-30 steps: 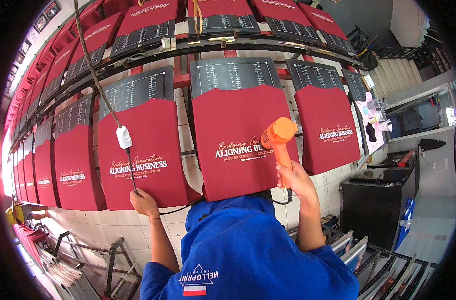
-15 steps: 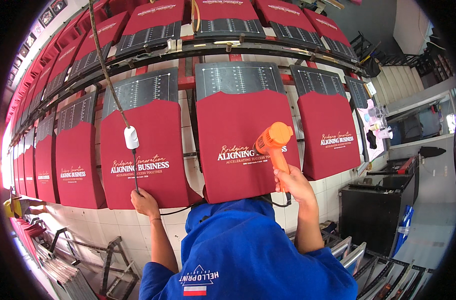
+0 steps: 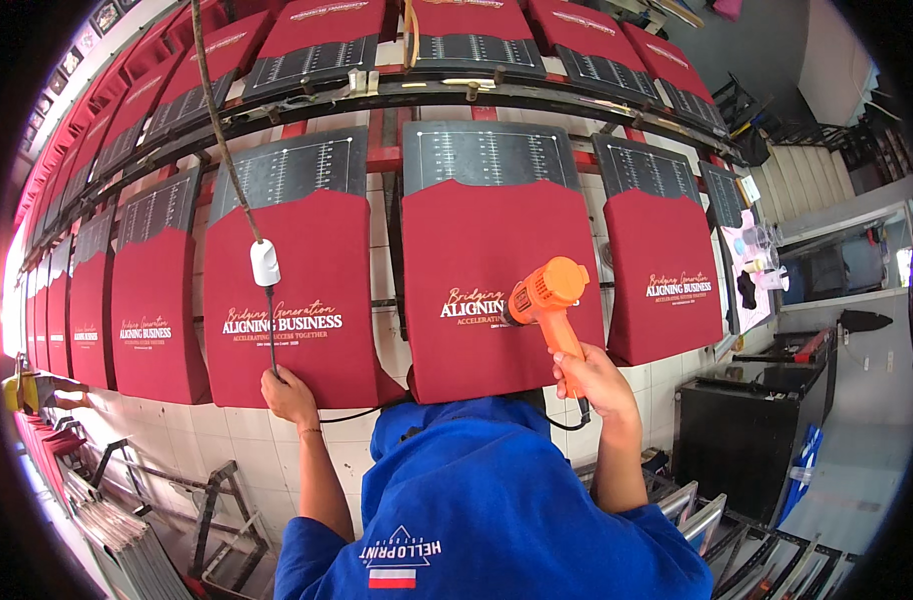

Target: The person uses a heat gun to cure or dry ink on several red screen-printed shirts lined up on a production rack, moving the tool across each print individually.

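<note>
My right hand [image 3: 599, 385] is closed around the handle of an orange heat gun [image 3: 554, 285]. Its dark nozzle points left and down, over the white and gold print on a dark red shirt [image 3: 497, 230] directly ahead. That shirt is stretched over a black board [image 3: 487, 155] marked with white scales. To the left, my left hand [image 3: 292, 397] grips a black cord [image 3: 273, 335] in front of another red shirt [image 3: 287, 245]. The cord runs up to a white plug connector [image 3: 265, 263], which hangs from a brownish cable [image 3: 217, 125].
More red shirts on boards line both sides, and a second row stands behind a dark rail [image 3: 417, 88]. Cups crowd a small pink-covered surface [image 3: 755, 260] at right. A black cabinet [image 3: 742, 430] is at lower right; metal frames [image 3: 217, 520] stand lower left. Someone's arm shows far left.
The heat gun has shifted slightly down over the print, covering more of its lettering. My left hand still holds the cord, with little movement. The whole view has tilted slightly.
</note>
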### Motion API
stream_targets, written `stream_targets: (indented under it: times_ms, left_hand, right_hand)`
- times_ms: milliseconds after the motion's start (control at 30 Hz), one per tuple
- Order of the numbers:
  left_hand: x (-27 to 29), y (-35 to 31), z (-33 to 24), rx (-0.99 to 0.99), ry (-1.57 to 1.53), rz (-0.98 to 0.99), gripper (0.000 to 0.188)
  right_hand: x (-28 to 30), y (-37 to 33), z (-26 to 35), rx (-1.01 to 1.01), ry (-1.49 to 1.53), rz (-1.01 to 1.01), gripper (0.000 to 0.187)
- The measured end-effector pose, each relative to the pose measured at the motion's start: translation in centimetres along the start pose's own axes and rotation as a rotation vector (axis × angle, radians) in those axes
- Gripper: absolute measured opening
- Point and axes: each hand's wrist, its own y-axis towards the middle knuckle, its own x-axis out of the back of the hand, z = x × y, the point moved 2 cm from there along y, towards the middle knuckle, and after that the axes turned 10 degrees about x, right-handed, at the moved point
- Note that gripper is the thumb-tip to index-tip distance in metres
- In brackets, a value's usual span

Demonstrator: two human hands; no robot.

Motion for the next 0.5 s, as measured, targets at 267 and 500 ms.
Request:
stream_targets:
  times_ms: [267, 500]
  left_hand:
    - [0.3, -0.1, -0.3, -0.003, -0.007, 0.022, 0.024]
    - [0.4, 0.0, -0.3, -0.017, -0.020, 0.006, 0.019]
  right_hand:
    - [-0.2, 0.9, 0.4, 0.031, -0.032, 0.000, 0.020]
    - [-0.5, 1.6, 1.0, 0.016, -0.029, 0.042, 0.021]
